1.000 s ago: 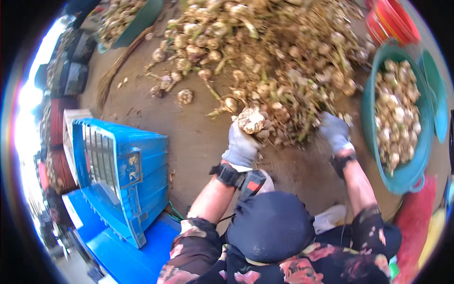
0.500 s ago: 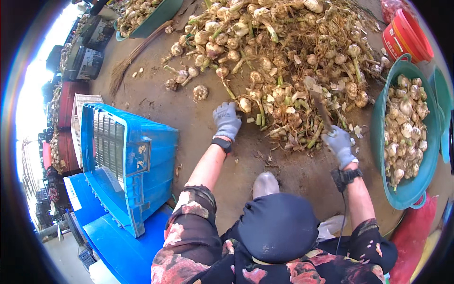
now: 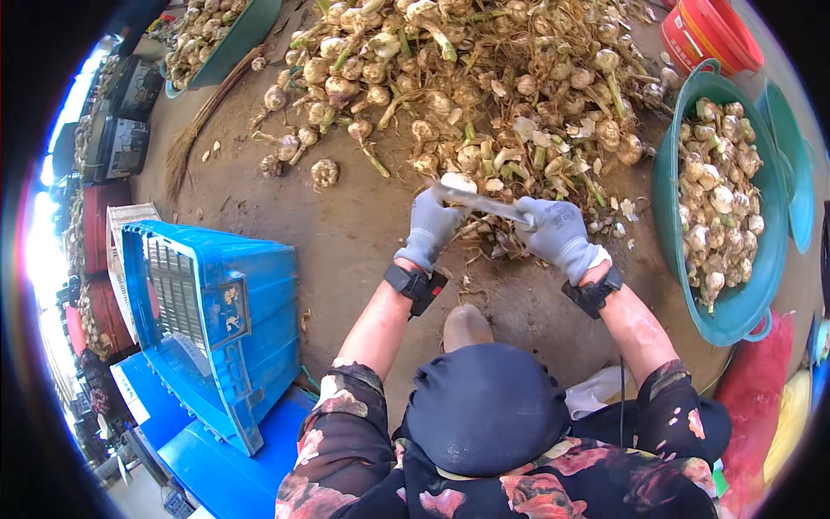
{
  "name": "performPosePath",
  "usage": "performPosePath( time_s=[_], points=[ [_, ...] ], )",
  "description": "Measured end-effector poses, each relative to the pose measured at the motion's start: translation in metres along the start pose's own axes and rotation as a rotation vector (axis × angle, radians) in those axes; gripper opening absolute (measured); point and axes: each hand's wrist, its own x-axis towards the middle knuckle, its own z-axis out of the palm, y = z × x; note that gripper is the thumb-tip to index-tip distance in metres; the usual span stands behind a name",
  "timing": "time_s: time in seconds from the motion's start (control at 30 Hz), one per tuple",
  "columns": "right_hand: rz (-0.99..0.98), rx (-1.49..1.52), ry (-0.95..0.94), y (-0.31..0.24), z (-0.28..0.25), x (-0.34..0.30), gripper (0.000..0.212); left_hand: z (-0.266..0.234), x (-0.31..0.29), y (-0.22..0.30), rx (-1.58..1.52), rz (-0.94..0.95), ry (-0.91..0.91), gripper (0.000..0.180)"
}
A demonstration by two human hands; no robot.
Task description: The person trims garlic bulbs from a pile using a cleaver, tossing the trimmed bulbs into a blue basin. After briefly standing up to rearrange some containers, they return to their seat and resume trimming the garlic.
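Garlic bulb (image 3: 458, 182) gripped in left hand (image 3: 431, 228), apparently for steadiness; knife (image 3: 488, 205) clasped in right hand (image 3: 554, 233), blade held across bulb's near side.

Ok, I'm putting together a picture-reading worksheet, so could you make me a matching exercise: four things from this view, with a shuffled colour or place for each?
Column one:
1. Knife
2. Crate
3. Bucket
4. Broom

Column two:
A. Red, at the upper right
B. Held in the right hand
C. Straw-coloured, at the upper left
D. Blue, at the left

Right pairs: 1-B, 2-D, 3-A, 4-C.
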Motion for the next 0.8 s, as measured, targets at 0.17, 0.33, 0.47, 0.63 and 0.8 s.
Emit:
performPosePath(
  time_s=[0.17, 0.33, 0.47, 0.63, 0.8],
  points=[
    [-0.195, 0.09, 0.127, -0.023, -0.012, -0.001, 0.015, 0.007, 0.002, -0.032, -0.124, 0.332, -0.033, 0.027],
    [-0.154, 0.041, 0.139, -0.005, -0.002, 0.002, 0.013, 0.018, -0.015, -0.009, -0.467, 0.217, -0.136, 0.019],
    [0.017, -0.075, -0.029, 0.012, 0.004, 0.001, 0.012, 0.017, -0.037, -0.003, -0.563, 0.118, -0.057, 0.019],
    [0.492, 0.721, 0.009, 0.062, -0.014, -0.018, 0.032, 0.009, -0.036, 0.035, -0.266, 0.371, -0.04, 0.035],
    [0.292, 1.478, 0.083, 0.013, -0.019, -0.014, 0.034, 0.021, -0.014, 0.054, 0.34, 0.801, 0.15, 0.049]
  ],
)
